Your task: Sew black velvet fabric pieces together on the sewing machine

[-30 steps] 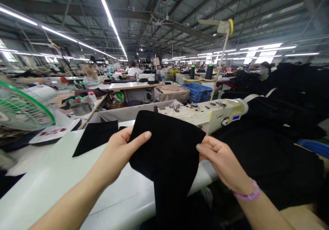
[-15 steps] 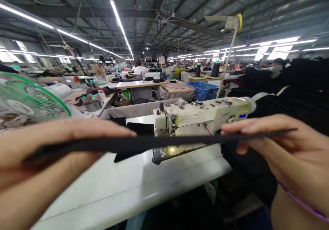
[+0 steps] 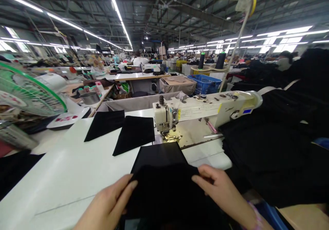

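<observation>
A black fabric panel [image 3: 161,178] spans the space between my hands at the front of the table. My left hand [image 3: 110,199] pinches its left edge between thumb and fingers. On the right edge, my right hand [image 3: 218,185] grips the cloth the same way. The panel's far end lies on the white table [image 3: 77,175], just in front of the needle area of a cream sewing machine [image 3: 197,110]. Two more black fabric pieces, a nearer one [image 3: 136,132] and a farther one [image 3: 105,124], lie flat left of the machine head.
A green-rimmed fan [image 3: 33,93] stands at the left. Black cloth [image 3: 272,154] is heaped to the right of the machine. Behind it are a blue plastic basket [image 3: 205,84] and thread cones [image 3: 220,60]. A thread stand pole [image 3: 238,45] rises at the back right.
Both hands have come down and closer together, bringing the fabric panel from edge-on before the camera to the table by the machine. The view has tilted slightly downward.
</observation>
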Available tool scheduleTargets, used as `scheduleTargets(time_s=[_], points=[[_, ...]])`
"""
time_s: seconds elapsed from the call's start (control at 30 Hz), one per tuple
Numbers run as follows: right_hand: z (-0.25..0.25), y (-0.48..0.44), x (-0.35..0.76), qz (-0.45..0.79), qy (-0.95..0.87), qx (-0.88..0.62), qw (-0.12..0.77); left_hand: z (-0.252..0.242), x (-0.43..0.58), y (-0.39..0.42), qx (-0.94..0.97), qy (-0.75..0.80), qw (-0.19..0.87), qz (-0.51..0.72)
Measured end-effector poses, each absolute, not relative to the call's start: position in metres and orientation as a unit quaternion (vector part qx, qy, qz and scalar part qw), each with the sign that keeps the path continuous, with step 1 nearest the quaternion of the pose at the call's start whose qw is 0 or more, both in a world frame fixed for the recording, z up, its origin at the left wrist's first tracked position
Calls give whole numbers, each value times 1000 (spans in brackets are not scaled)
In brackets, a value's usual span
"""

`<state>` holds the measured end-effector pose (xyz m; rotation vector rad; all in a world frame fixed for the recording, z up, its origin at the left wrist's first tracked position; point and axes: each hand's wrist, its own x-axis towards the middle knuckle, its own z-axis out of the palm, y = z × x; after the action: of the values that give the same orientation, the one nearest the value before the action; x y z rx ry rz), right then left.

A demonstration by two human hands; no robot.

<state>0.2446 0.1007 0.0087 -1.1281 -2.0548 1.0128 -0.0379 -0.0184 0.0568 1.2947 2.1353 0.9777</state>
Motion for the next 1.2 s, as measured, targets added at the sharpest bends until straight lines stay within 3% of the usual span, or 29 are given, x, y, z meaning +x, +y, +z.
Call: scheduleTargets(time_s=[0.1, 0.17, 0.43, 0.8, 0.87, 1.03, 1.2], points=[[-7, 142, 207, 327, -770, -430, 339, 47, -53, 27, 537, 817, 123, 170], [-20, 167, 184, 295, -771, -438, 357, 35, -61, 53, 553, 823, 62, 111], [-54, 198, 152, 238, -769, -460, 375, -5, -82, 94, 557, 810, 64, 171], [-48, 180, 165, 313, -731, -384, 469, -12, -66, 71, 540, 755, 58, 367], [-44, 169, 178, 346, -702, -388, 488, -5, -65, 57, 518, 742, 81, 418], [-34, 153, 211, 481, -566, -437, 507, 23, -53, 28, 390, 653, 287, 582], [-28, 148, 225, 526, -479, -467, 525, 40, -35, 20, 297, 576, 374, 663]])
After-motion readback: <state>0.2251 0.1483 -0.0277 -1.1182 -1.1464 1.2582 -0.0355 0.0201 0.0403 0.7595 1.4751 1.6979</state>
